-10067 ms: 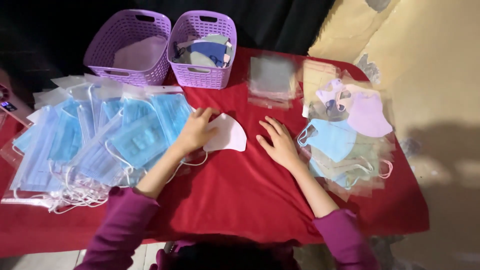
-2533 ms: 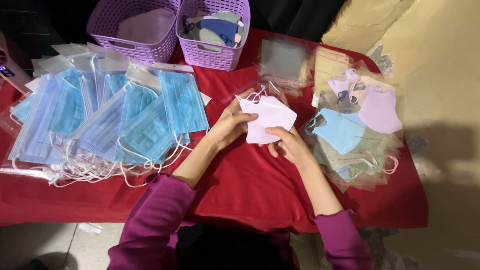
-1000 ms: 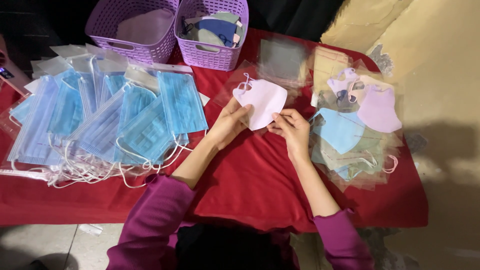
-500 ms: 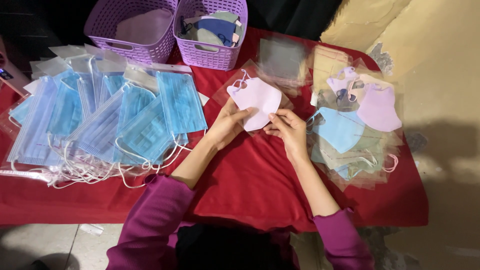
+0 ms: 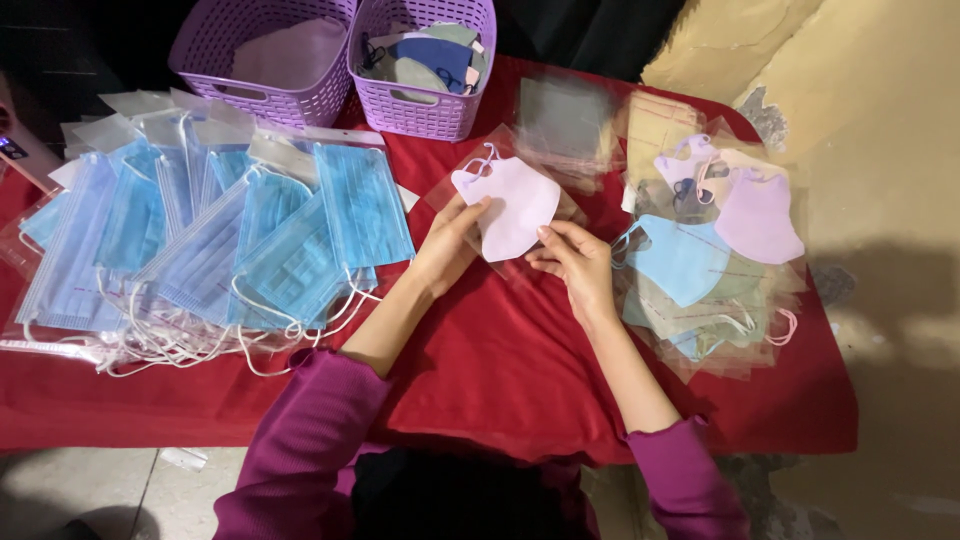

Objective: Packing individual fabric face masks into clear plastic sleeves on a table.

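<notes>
Both hands, left (image 5: 448, 245) and right (image 5: 575, 262), pinch a pale pink mask (image 5: 510, 205) inside a clear sleeve (image 5: 455, 175); its ear loops could snag on the sleeve's edge.

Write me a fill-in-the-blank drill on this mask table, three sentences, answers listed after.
1. Both hands, left hand and right hand, hold a pale ____ mask.
2. The two baskets at the back are ____ in colour.
3. The tablecloth is ____.

Missing words: pink; purple; red.
</notes>
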